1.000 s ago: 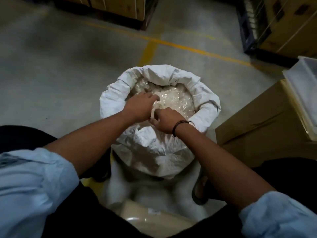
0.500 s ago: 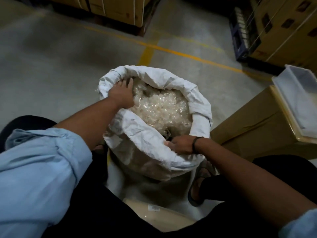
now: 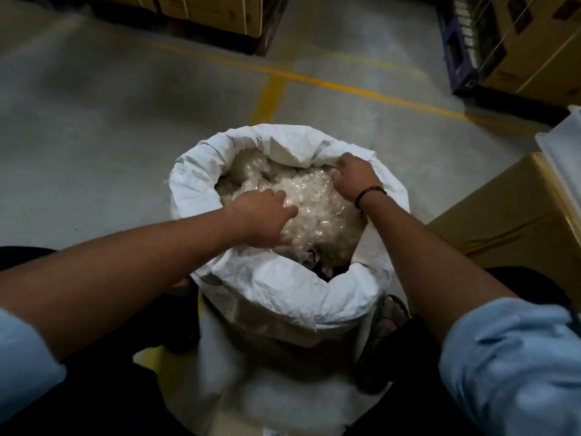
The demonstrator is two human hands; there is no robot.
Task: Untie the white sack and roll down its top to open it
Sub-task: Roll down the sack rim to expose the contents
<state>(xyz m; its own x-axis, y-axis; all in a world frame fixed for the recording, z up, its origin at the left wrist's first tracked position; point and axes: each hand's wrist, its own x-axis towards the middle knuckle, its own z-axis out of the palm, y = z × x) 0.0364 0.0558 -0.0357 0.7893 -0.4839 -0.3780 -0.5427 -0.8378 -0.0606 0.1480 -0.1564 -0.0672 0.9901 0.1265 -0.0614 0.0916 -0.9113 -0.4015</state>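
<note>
Head view, looking down. The white sack (image 3: 283, 297) stands upright on the floor (image 3: 94, 152), under and between both hands. It is untied and its mouth is wide open. The top is rolled down into a thick collar all round, and the part of the collar nearest the person lies just below the left hand. The sack is filled almost to the collar with small clear plastic pieces (image 3: 323, 212).

The left hand (image 3: 264, 220) reaches in over the near-left side of the collar. It lies palm down on the plastic pieces with its fingers loosely extended and holds nothing. The right hand (image 3: 353, 177), with a dark wristband (image 3: 371, 193), sits beyond and to the right of the left hand, at the inner edge of the far-right collar. Its fingers bend downward there; it cannot be told whether they pinch the fabric or only press against it. The two hands are apart, with plastic pieces showing between them.

A cardboard box (image 3: 503, 225) stands on the floor to the right of the right hand, and a white tray (image 3: 562, 140) rests on its top. Yellow lines (image 3: 345, 86) cross the floor beyond both hands. A sandalled foot (image 3: 390, 319) shows under the right forearm, just beside the sack. Light blue sleeves (image 3: 509, 366) are rolled up above both forearms.
</note>
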